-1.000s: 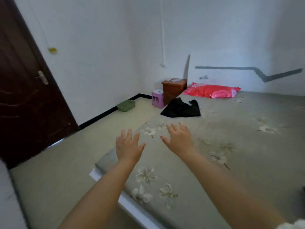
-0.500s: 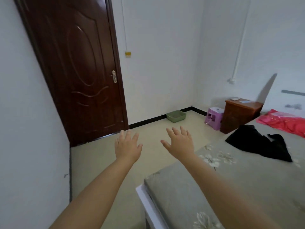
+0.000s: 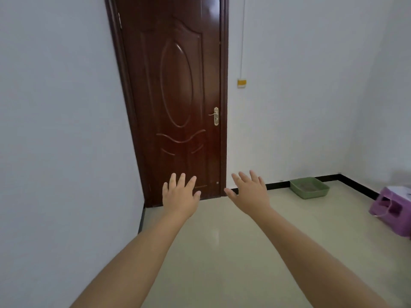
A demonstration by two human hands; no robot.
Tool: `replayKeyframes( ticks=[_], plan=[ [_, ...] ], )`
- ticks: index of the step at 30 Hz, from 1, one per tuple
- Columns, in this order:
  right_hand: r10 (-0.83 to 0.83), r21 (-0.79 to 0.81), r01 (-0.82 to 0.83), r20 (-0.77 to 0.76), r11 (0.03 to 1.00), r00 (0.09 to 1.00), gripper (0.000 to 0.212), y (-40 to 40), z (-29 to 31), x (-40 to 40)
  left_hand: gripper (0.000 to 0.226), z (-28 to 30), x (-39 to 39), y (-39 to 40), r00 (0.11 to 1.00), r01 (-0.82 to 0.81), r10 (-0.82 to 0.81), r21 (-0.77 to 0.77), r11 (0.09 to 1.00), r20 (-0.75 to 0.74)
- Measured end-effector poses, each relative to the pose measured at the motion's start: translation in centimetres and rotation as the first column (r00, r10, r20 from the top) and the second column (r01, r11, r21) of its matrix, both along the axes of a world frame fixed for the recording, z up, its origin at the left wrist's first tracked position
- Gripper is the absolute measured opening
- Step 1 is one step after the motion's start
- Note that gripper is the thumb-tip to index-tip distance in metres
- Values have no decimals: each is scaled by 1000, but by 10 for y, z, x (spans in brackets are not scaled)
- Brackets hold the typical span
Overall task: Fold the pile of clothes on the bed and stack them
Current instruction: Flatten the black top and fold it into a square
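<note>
My left hand (image 3: 180,194) and my right hand (image 3: 250,191) are stretched out in front of me at mid-height, palms down, fingers spread and straight, holding nothing. They hover in the air in front of a dark brown door. The bed and the clothes are out of view.
A shut dark brown door (image 3: 175,96) with a brass handle (image 3: 215,116) faces me. A green tray (image 3: 309,187) lies on the pale floor by the right wall's black skirting. A purple stool (image 3: 392,210) stands at the right edge. White walls on both sides.
The view has swung left, away from the bed, the black garment and the red pillow, to face the door. Both hands stay outstretched and spread as before.
</note>
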State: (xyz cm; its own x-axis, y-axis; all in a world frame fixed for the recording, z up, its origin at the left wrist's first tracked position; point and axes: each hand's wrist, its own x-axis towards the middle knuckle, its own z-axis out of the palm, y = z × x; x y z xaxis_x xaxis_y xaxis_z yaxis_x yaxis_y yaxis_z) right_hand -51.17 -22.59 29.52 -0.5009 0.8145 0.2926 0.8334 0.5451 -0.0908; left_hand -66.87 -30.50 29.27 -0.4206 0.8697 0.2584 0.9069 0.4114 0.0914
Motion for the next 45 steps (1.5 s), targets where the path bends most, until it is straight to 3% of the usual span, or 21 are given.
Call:
replayKeyframes(
  ticks=[10,19,30,35,40,45],
  plan=[
    [-84,-73,80,-45,994,996,59,168,-18,-171,52,-14,-159,182,998,58,-59,-77,995,-12],
    [-310,-83,307,-35,948,950,54,333,-26,-146,52,-16,-153,386,957,281,-288,-136,950,-35],
    [-554,14,564,-164,826,816,55,550,22,25,52,23,2,646,820,561,-565,-69,825,-91],
    [-689,23,695,-111,719,716,56,603,22,127,52,27,105,739,718,687,-691,-72,723,-84],
    [-813,43,815,-52,578,580,56,656,8,240,51,16,232,825,562,818,-822,-90,568,-88],
    [-901,59,903,-67,425,428,55,698,4,359,51,22,375,899,329,937,-939,-85,338,-104]
  ],
)
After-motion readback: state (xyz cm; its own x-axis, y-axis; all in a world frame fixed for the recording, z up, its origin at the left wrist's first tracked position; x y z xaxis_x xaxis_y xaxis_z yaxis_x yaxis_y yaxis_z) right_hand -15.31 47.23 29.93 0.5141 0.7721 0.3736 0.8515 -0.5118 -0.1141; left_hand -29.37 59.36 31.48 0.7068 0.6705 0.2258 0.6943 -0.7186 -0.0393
